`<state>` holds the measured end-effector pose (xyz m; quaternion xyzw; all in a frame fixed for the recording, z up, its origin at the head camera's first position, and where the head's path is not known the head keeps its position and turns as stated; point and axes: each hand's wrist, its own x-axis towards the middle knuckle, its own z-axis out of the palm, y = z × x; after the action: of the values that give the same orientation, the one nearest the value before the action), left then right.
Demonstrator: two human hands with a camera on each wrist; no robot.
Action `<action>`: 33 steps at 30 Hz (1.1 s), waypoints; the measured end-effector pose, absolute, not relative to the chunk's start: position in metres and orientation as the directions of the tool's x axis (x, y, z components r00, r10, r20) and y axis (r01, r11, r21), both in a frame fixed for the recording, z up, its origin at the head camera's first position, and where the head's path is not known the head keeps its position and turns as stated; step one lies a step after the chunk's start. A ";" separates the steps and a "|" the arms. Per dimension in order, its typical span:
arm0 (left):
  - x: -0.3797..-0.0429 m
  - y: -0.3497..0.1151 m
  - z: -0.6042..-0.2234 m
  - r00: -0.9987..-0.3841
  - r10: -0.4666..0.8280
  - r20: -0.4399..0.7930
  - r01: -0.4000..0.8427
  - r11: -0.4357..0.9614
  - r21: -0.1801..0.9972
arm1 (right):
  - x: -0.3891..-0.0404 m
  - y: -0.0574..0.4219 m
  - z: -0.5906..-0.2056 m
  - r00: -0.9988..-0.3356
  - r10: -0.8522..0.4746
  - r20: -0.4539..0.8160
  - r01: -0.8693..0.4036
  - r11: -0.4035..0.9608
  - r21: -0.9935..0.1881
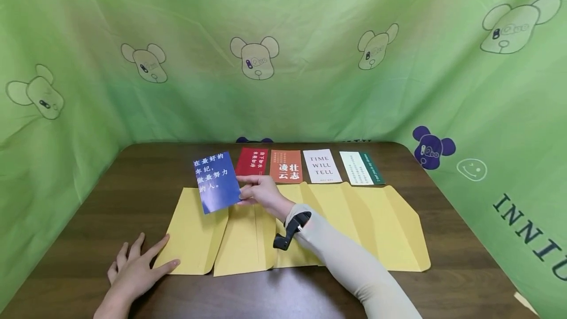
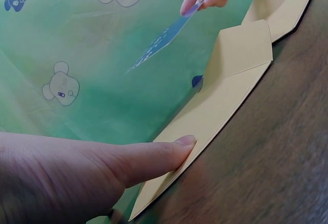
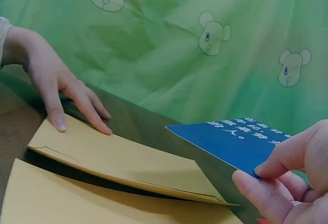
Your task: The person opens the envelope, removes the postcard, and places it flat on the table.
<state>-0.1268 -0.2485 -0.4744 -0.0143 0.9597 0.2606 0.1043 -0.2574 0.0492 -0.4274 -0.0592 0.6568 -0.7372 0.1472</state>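
Observation:
My right hand [image 1: 261, 193] pinches a blue card [image 1: 216, 181] with white Chinese writing by its right edge, thumb on top. The card is raised and tilted above the leftmost yellow envelope [image 1: 190, 240], covering part of its top. At that envelope's lower left, my left hand [image 1: 137, 270] lies with fingers spread. Its thumb [image 2: 174, 152] presses on the envelope near the corner, and the index fingertip touches the left edge. In the right wrist view, the envelope's far end [image 3: 205, 185] stands slightly lifted with its flap out.
More yellow envelopes [image 1: 400, 240] overlap in a row to the right, partly behind my right forearm. Behind them lie a red card [image 1: 250, 161], an orange card [image 1: 286, 161], a white card [image 1: 322, 166] and a white-and-green card [image 1: 361, 169]. Green printed curtains [image 1: 310, 102] surround the wooden table [image 1: 141, 176].

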 end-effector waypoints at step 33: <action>-0.127 -0.251 -0.480 -0.980 0.045 -0.194 -0.061 0.860 0.506 | -0.315 0.019 -0.430 -0.970 -0.082 -0.227 0.241 -0.252 -0.937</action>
<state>-0.1265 -0.2514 -0.4797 -0.0041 0.9592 0.2643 0.0999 -0.3147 0.0188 -0.4296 0.0657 0.6031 -0.7884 0.1023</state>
